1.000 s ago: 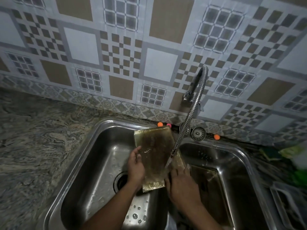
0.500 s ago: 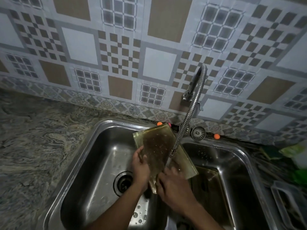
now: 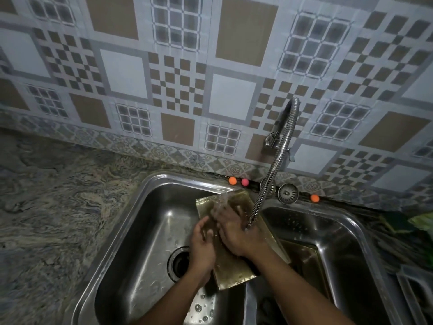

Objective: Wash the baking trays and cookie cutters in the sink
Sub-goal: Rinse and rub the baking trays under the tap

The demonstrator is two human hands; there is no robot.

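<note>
Head view: my left hand [image 3: 202, 245] grips the left edge of the baking tray [image 3: 232, 270], long axis running near to far, my right hand [image 3: 236, 233] pressing spread fingers on its face.

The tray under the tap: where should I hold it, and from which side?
Probably grip the tray by its raised left rim, from the left: the left hand holds there, while the tap and right hand crowd the right side.

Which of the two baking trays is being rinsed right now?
The tilted tray gripped by the left hand under the tap hose; the other tray lies in the right basin, away from the stream.
</note>
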